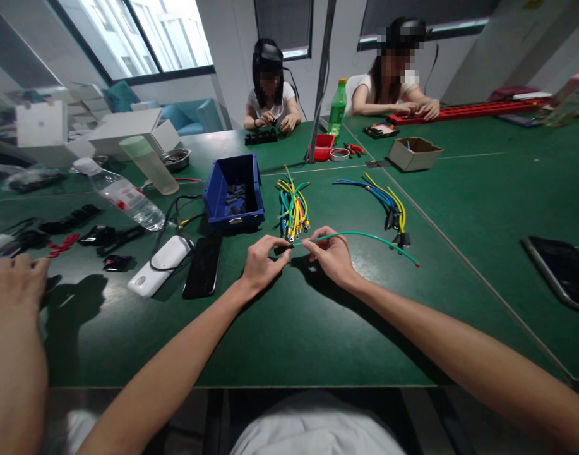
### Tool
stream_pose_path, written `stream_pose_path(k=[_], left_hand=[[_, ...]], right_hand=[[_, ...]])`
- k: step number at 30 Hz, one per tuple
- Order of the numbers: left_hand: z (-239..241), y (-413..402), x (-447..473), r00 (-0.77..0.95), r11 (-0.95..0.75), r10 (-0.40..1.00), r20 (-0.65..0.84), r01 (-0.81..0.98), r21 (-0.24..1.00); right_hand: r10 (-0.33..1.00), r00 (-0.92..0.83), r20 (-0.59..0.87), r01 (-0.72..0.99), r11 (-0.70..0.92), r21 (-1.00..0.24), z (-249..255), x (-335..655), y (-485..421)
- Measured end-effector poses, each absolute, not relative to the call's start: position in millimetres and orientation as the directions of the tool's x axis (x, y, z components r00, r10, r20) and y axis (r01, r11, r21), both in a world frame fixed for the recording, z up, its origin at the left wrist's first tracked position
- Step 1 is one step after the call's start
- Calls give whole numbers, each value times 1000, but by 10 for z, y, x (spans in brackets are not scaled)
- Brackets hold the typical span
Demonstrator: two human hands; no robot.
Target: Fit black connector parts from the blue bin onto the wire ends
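Note:
Between the thumb and fingers of my left hand (264, 260) is a small black sleeve (282, 250). My right hand (333, 254) pinches a green wire (374, 236) close to that sleeve, and the wire's long end curves off to the right. Whether the wire's tip sits inside the sleeve is hard to make out. Just beyond my hands lies a bunch of yellow, green and blue wires (296, 205) with ring terminals. A second group of wires (396, 205), with black sleeves at their near ends, lies to the right. Similar black pieces are inside the blue bin (212, 189).
A black phone (202, 266), a white power bank (162, 265) and a water bottle (128, 194) lie left. Another person's arm (14, 328) reaches in at far left. Two people sit across the table. A metal pole (321, 82), cardboard box (415, 155) and another phone (561, 272) are also there.

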State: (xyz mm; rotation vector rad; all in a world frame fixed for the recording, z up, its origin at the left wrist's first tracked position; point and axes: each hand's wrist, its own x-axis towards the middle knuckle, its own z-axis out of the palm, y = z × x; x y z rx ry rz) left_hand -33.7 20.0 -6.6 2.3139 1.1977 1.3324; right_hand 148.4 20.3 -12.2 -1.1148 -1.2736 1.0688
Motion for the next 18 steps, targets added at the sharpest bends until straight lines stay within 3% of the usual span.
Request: stream_pose_path(k=[18], left_hand=[[-56,184,-332,276,-657,733,622,527,540]], right_hand=[[989,-16,150,-7,150,-989,-103,1481,191]])
